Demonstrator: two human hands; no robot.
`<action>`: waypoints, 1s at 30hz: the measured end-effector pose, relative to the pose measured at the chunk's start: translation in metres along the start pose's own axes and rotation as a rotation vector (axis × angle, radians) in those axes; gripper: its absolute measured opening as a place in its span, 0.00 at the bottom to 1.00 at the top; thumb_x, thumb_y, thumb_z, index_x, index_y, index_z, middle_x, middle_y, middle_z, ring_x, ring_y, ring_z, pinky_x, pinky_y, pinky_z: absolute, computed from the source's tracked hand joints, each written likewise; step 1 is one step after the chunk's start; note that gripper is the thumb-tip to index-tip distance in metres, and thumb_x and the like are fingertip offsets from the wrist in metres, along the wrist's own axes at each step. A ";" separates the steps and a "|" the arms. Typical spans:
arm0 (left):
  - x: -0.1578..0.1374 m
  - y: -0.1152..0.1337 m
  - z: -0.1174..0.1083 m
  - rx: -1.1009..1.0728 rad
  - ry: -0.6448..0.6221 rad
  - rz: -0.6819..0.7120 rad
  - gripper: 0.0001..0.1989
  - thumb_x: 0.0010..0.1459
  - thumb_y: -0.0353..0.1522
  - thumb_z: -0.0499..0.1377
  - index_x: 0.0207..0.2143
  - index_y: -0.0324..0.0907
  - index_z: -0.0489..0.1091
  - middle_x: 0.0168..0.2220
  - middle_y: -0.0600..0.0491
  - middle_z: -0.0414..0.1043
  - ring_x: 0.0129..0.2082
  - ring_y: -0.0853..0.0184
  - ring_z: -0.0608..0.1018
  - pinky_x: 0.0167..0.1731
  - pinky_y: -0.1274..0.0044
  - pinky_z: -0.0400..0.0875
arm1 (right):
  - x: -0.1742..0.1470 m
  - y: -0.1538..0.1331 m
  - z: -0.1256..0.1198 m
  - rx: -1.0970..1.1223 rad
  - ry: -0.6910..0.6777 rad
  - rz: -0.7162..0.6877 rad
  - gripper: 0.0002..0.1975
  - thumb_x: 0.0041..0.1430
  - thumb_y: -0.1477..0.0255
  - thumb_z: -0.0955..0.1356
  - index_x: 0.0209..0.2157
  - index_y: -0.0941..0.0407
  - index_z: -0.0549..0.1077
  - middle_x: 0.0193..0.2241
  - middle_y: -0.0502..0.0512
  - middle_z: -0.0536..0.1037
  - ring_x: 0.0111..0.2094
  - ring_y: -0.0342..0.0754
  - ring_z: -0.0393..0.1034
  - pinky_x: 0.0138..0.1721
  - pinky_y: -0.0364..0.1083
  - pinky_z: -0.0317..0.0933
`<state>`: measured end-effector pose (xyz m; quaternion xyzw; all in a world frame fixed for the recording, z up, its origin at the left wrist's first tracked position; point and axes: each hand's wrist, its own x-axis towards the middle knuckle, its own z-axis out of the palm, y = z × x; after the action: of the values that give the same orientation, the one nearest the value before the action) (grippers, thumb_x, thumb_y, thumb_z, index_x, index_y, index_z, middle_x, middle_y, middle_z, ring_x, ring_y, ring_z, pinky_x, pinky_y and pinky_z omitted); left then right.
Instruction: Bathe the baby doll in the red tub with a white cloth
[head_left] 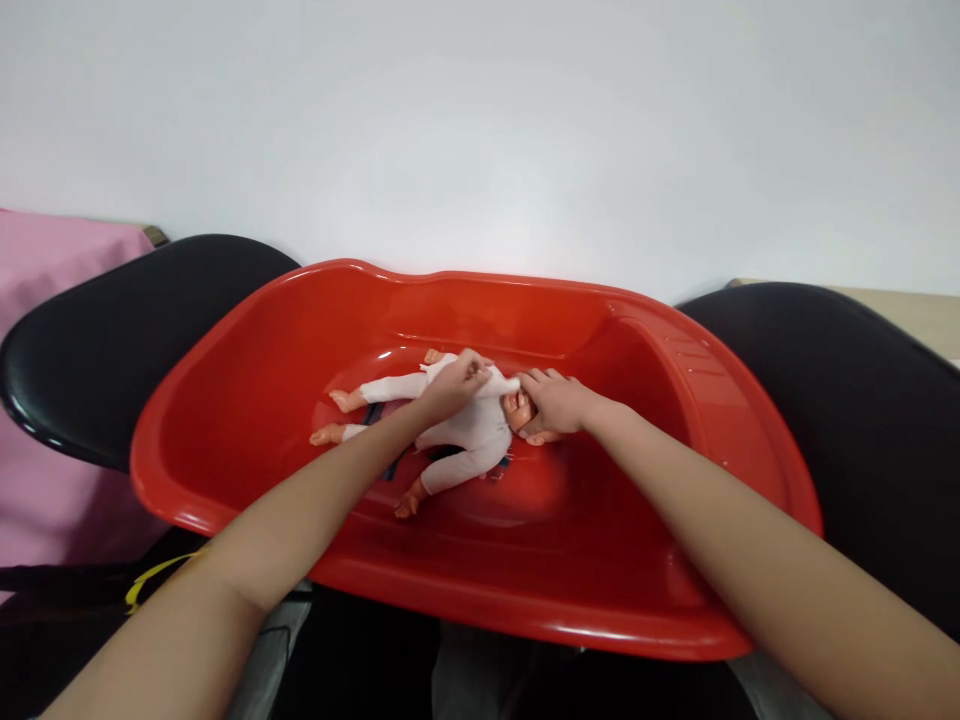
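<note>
Curling left hand over white clothing and laying right hand against the head of the doll, face-up inside the red tub — cannot tell whether clamped on cloth with either.

A hand could pass inside the red tub left of the doll or between the forearms. The left hand blocked the doll's far side, the right hand its head; 2 black seats flanked the tub.
</note>
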<state>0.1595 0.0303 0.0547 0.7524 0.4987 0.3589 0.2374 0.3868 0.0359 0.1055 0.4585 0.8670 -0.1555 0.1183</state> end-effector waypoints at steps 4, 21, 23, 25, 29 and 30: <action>-0.011 -0.011 0.022 0.274 -0.182 0.149 0.22 0.62 0.38 0.58 0.56 0.39 0.68 0.56 0.42 0.72 0.57 0.53 0.72 0.61 0.63 0.62 | 0.001 0.000 0.000 0.008 -0.006 0.009 0.44 0.45 0.56 0.73 0.63 0.51 0.59 0.61 0.62 0.65 0.59 0.66 0.59 0.53 0.64 0.60; -0.018 -0.062 -0.003 0.455 -0.027 -0.370 0.20 0.70 0.35 0.43 0.59 0.37 0.61 0.60 0.38 0.68 0.62 0.53 0.68 0.65 0.56 0.49 | -0.005 -0.007 -0.008 0.013 -0.043 0.012 0.45 0.46 0.55 0.72 0.64 0.52 0.58 0.65 0.63 0.59 0.62 0.68 0.55 0.55 0.67 0.59; -0.019 -0.073 -0.018 0.463 -0.008 -0.464 0.17 0.70 0.39 0.44 0.50 0.41 0.65 0.51 0.40 0.75 0.56 0.51 0.73 0.62 0.56 0.54 | -0.006 -0.007 -0.009 0.019 -0.045 0.016 0.45 0.45 0.56 0.73 0.64 0.51 0.58 0.65 0.63 0.60 0.62 0.68 0.55 0.55 0.66 0.59; -0.022 -0.083 -0.030 0.501 0.010 -0.524 0.15 0.69 0.41 0.45 0.44 0.43 0.65 0.46 0.40 0.76 0.54 0.50 0.75 0.59 0.57 0.57 | -0.006 -0.008 -0.009 0.026 -0.045 0.018 0.45 0.45 0.56 0.73 0.64 0.50 0.59 0.65 0.62 0.60 0.62 0.68 0.55 0.55 0.66 0.59; -0.031 -0.095 -0.050 0.597 0.059 -0.602 0.11 0.68 0.37 0.46 0.42 0.43 0.65 0.46 0.39 0.76 0.52 0.49 0.75 0.57 0.57 0.59 | -0.006 -0.008 -0.010 0.032 -0.048 0.009 0.46 0.44 0.55 0.73 0.64 0.50 0.58 0.65 0.63 0.60 0.62 0.68 0.55 0.55 0.66 0.58; -0.033 -0.097 -0.055 0.596 0.078 -0.647 0.12 0.68 0.37 0.46 0.41 0.43 0.65 0.46 0.39 0.76 0.51 0.49 0.76 0.55 0.58 0.61 | -0.005 -0.008 -0.010 0.033 -0.046 0.009 0.45 0.44 0.56 0.73 0.64 0.50 0.58 0.64 0.63 0.60 0.61 0.68 0.56 0.55 0.66 0.59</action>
<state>0.0522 0.0382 0.0097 0.5791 0.7989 0.1346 0.0911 0.3828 0.0315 0.1179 0.4605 0.8593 -0.1798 0.1315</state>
